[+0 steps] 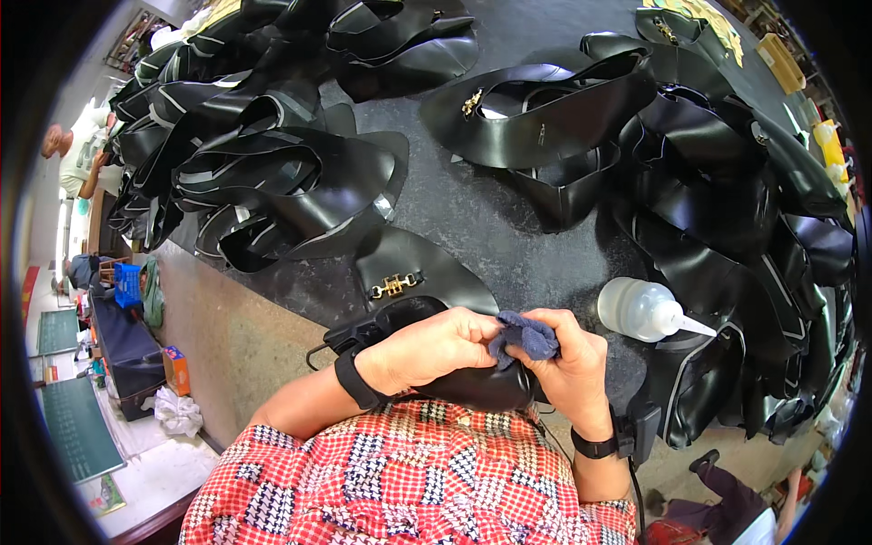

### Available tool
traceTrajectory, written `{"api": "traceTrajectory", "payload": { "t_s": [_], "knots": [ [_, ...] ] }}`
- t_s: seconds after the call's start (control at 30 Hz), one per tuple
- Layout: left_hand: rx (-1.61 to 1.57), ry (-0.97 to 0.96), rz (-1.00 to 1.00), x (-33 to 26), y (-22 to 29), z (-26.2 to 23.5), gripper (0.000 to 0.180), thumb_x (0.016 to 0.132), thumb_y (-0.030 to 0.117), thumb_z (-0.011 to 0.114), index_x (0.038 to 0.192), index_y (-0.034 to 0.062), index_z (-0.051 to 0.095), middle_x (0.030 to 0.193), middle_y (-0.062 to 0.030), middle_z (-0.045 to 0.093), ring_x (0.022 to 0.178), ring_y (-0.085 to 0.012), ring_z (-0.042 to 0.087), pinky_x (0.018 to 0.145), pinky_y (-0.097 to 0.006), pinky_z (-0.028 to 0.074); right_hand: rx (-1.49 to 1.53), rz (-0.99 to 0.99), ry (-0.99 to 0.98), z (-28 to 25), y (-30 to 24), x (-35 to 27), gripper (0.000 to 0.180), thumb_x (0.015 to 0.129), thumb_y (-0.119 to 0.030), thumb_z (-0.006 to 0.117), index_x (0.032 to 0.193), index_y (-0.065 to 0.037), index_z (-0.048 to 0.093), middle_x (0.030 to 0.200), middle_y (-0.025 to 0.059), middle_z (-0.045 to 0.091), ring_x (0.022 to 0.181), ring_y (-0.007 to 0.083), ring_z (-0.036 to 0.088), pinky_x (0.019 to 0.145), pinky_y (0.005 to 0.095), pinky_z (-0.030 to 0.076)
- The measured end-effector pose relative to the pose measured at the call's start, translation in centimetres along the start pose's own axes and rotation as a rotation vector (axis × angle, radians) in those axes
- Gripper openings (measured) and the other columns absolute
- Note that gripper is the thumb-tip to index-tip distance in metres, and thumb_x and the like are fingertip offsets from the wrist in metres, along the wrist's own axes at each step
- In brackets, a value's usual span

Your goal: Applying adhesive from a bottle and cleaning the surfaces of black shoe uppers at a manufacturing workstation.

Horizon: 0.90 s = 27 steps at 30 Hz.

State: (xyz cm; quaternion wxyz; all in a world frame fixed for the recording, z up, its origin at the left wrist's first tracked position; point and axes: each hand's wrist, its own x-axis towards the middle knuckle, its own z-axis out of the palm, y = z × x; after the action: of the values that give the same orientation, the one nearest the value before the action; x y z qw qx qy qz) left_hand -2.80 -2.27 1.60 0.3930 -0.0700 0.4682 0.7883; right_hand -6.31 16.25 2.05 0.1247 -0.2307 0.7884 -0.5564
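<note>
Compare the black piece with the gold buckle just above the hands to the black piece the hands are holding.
The buckled black piece lies flat on the dark tabletop, untouched; the held black piece sits off the table near the body, under the left hand and right hand. The first shows a gold buckle; no buckle shows on the second, which has a blue cloth against it. Both are glossy black.

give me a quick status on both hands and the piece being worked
Left hand steadies glossy black leather shoe upper. Right hand pinches small blue cloth on it. White plastic squeeze bottle lies right, clear of hands.
</note>
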Motion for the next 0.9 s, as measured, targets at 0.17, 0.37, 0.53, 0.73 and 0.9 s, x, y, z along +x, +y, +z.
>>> {"api": "traceTrajectory", "payload": {
  "t_s": [0.17, 0.37, 0.53, 0.73, 0.9],
  "knots": [
    [-0.094, 0.008, 0.037, 0.1, -0.6, 0.4, 0.022, 0.082, 0.003, 0.054, 0.103, -0.0008, 0.058, 0.093, 0.0025, 0.060, 0.083, -0.0031, 0.050, 0.076, -0.020, 0.040, -0.156, -0.103, 0.199, 1.5, 0.0, -0.7, 0.030, 0.070, -0.006, 0.072, 0.093, -0.003, 0.053, 0.077, 0.0112, 0.063, 0.067, 0.0210, 0.064, 0.058, 0.0288, 0.049],
    [0.051, -0.020, -0.033, -0.4, 0.6, 1.4, 0.027, 0.082, 0.001, 0.050, 0.107, -0.0035, 0.056, 0.084, 0.0074, 0.054, 0.076, 0.0006, 0.044, 0.068, -0.017, 0.037, -0.048, 0.116, 0.288, 1.9, -0.9, -0.3, 0.024, 0.079, -0.010, 0.066, 0.094, 0.000, 0.051, 0.068, 0.0137, 0.061, 0.063, 0.0196, 0.064, 0.056, 0.0299, 0.049],
    [0.004, -0.013, -0.013, -1.0, 1.1, 1.2, 0.026, 0.084, 0.004, 0.054, 0.110, -0.0016, 0.056, 0.094, 0.0023, 0.058, 0.083, -0.0036, 0.049, 0.078, -0.020, 0.039, 0.815, 0.401, 0.328, 0.7, -0.7, 0.0, 0.023, 0.082, -0.008, 0.061, 0.099, -0.001, 0.047, 0.089, 0.0076, 0.060, 0.071, 0.0149, 0.060, 0.063, 0.0269, 0.051],
    [-0.103, 0.005, -0.008, -1.5, 1.1, 1.3, 0.028, 0.084, 0.004, 0.054, 0.111, -0.0029, 0.055, 0.099, -0.0009, 0.060, 0.089, -0.0060, 0.052, 0.083, -0.022, 0.040, 0.846, 0.355, 0.093, 0.0, -0.4, -0.9, 0.047, 0.073, -0.007, 0.071, 0.110, 0.000, 0.043, 0.095, 0.0101, 0.059, 0.086, 0.0179, 0.059, 0.081, 0.0301, 0.047],
    [-0.009, -0.039, -0.021, -1.4, 0.5, 0.5, 0.025, 0.083, 0.002, 0.053, 0.108, -0.0019, 0.057, 0.098, 0.0004, 0.060, 0.089, -0.0051, 0.052, 0.082, -0.021, 0.041, 0.278, 0.207, -0.074, -0.1, -1.1, -0.3, 0.032, 0.069, -0.003, 0.072, 0.096, -0.003, 0.055, 0.086, 0.0048, 0.064, 0.081, 0.0108, 0.061, 0.070, 0.0244, 0.047]
  ]
}}
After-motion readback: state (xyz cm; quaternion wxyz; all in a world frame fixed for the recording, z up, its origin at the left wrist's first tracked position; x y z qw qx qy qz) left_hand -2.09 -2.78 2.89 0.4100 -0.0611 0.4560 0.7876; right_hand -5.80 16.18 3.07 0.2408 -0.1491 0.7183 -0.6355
